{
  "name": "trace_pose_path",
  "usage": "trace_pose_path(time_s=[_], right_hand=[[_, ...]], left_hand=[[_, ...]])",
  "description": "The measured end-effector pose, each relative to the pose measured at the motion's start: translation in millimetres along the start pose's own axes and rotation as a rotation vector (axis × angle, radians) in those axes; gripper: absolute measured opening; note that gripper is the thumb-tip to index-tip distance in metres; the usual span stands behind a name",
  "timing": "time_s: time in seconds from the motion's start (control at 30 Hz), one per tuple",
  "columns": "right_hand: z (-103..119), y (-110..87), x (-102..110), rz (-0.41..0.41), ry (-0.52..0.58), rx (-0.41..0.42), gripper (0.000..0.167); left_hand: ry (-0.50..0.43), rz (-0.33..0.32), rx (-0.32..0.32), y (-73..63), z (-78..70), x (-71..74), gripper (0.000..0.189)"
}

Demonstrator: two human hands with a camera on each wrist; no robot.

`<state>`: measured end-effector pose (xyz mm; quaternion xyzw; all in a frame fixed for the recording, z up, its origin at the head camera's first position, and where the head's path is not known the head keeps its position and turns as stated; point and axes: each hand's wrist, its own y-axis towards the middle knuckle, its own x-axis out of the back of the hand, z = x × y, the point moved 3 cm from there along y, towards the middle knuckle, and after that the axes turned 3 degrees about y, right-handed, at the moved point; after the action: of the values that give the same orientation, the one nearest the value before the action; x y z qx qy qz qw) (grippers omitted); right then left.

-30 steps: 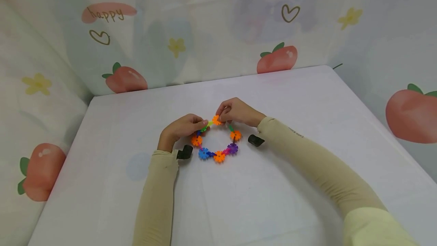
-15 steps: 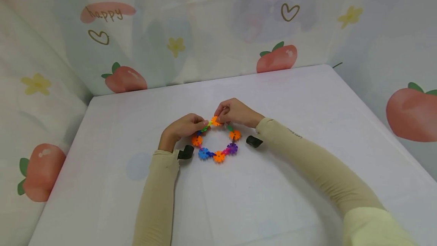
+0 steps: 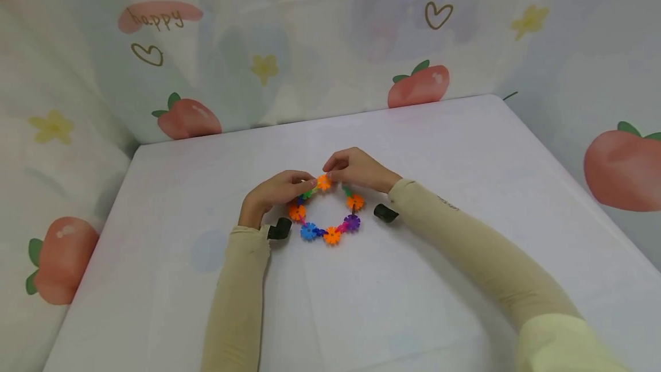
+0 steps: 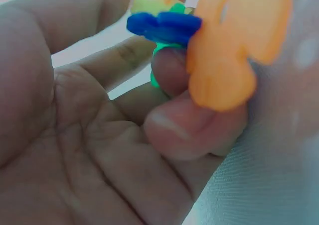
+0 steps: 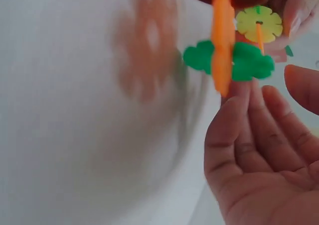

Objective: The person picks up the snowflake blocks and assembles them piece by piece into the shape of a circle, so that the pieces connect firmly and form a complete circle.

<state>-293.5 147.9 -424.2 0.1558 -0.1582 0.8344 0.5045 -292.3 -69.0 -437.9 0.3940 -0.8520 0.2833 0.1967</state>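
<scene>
A ring-shaped chain of slotted plastic flower discs [image 3: 332, 236] lies between both hands. It has orange, blue, purple, pink, green and yellow discs. At its upper left, my left hand [image 3: 276, 189] pinches a green disc [image 3: 307, 194], thumb on top. The left wrist view shows curled fingertips against an orange disc [image 4: 224, 51] and a blue disc [image 4: 164, 28]. My right hand [image 3: 361, 169] hovers at the top orange disc [image 3: 323, 182]. In the right wrist view its thumb stands apart from its extended fingers, beneath a green disc [image 5: 251, 61] slotted through an orange one [image 5: 222, 51].
A white cloth covers the table [image 3: 330, 303]. A printed curtain [image 3: 320, 45] hangs behind and at both sides. Black wrist cameras sit at the left wrist [image 3: 279, 229] and right wrist [image 3: 385, 213], close beside the ring.
My right thumb and fingers have loosened from the top orange disc, which now shows more fully and sits slightly further left. The left hand stays nearly where it was.
</scene>
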Motion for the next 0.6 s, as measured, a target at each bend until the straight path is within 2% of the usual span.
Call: trace_pose_path(time_s=[0.17,0.3,0.47,0.6], right_hand=[[5,-14.4,11,-0.035,-0.231,0.062,0.020],[7,-29.1,16,-0.008,-0.379,0.071,0.017],[4,-40.4,14,0.058,-0.446,0.035,0.017],[4,-42.5,8,0.092,-0.444,0.042,0.014]], left_hand=[[0.019,-0.036,-0.013,-0.7,-2.8,1.1,0.038],[0.130,-0.069,-0.006,-1.5,-9.7,1.1,0.035],[0.289,-0.093,0.020,-3.9,-20.5,-2.1,0.032],[0.347,-0.081,0.034,-4.5,-25.5,-7.8,0.029]])
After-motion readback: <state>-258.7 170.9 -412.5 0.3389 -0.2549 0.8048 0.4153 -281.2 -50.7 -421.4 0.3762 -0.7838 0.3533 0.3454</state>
